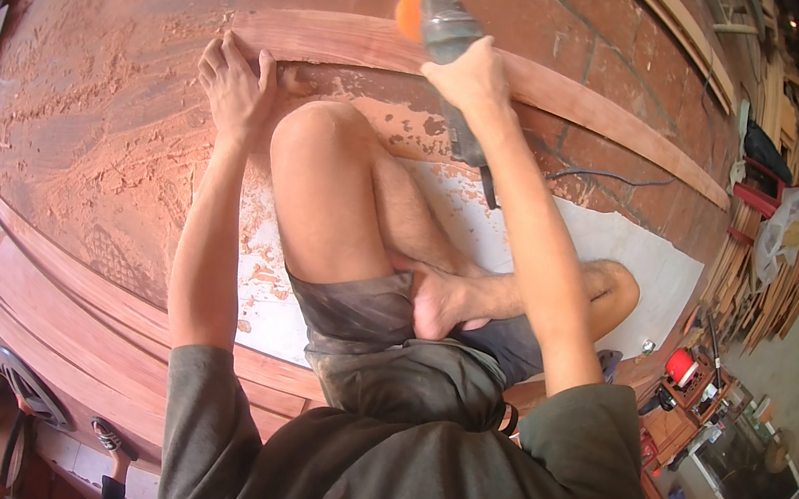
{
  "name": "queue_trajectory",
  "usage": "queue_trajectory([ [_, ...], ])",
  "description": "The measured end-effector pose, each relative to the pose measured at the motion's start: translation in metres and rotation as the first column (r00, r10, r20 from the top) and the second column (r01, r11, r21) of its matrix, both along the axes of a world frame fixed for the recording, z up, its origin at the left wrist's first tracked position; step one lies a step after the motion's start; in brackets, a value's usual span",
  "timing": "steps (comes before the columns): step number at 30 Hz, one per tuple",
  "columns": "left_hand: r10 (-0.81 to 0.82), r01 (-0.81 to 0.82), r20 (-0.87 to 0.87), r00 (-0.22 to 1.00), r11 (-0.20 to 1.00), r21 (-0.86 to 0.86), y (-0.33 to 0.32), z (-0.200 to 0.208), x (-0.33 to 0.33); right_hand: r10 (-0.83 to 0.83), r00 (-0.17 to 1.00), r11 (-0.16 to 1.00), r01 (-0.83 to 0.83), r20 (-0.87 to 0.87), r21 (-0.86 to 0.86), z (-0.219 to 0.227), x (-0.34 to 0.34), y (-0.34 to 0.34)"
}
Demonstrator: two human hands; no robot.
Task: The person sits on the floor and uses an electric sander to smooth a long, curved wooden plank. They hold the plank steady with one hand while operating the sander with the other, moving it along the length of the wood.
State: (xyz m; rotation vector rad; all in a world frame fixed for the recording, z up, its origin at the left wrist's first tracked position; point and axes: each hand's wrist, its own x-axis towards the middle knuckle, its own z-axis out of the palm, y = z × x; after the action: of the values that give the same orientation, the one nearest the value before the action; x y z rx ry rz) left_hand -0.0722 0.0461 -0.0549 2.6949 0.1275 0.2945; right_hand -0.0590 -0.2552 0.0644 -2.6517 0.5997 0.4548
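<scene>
A long reddish wooden board lies crosswise beyond my bent knees. My right hand is wrapped around the grey-green body of an angle grinder, which has an orange disc. The disc is over the board's far edge; whether it touches the wood I cannot tell. The tool's rear end and cord hang toward my lap, partly hidden behind my forearm. At the board's left end, my left hand rests with its fingers spread, touching the end or the dusty surface beside it.
Orange sawdust covers the brown surface at left. A white sheet lies under my legs. Long planks run along the near left. Stacked wood strips, a red reel and tools stand at right. Another person's foot shows lower left.
</scene>
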Motion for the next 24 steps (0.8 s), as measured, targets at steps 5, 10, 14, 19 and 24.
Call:
queue_trajectory([
  [5, 0.004, -0.004, -0.001, 1.000, 1.000, -0.009, 0.001, 0.005, -0.003, -0.148, 0.988, 0.984, 0.151, -0.037, 0.093, 0.008, -0.017, -0.070],
  [10, -0.003, 0.004, 0.009, 1.000, 1.000, -0.024, 0.000, 0.003, 0.000, -0.195, 0.980, 0.980, 0.197, 0.043, -0.031, -0.021, -0.041, -0.127],
  [14, -0.011, 0.011, -0.003, 1.000, 1.000, -0.013, 0.005, 0.003, 0.000, -0.152, 0.988, 0.985, 0.150, 0.020, 0.082, -0.007, -0.029, -0.080],
  [19, -0.017, 0.017, -0.051, 0.999, 1.000, -0.003, -0.006, 0.007, 0.003, -0.044, 0.997, 0.989, 0.034, 0.062, 0.146, -0.010, -0.019, -0.020],
  [24, -0.014, 0.014, -0.055, 0.998, 1.000, 0.010, 0.002, 0.002, 0.002, 0.039, 0.994, 0.985, -0.055, 0.099, 0.164, -0.009, -0.010, 0.030],
])
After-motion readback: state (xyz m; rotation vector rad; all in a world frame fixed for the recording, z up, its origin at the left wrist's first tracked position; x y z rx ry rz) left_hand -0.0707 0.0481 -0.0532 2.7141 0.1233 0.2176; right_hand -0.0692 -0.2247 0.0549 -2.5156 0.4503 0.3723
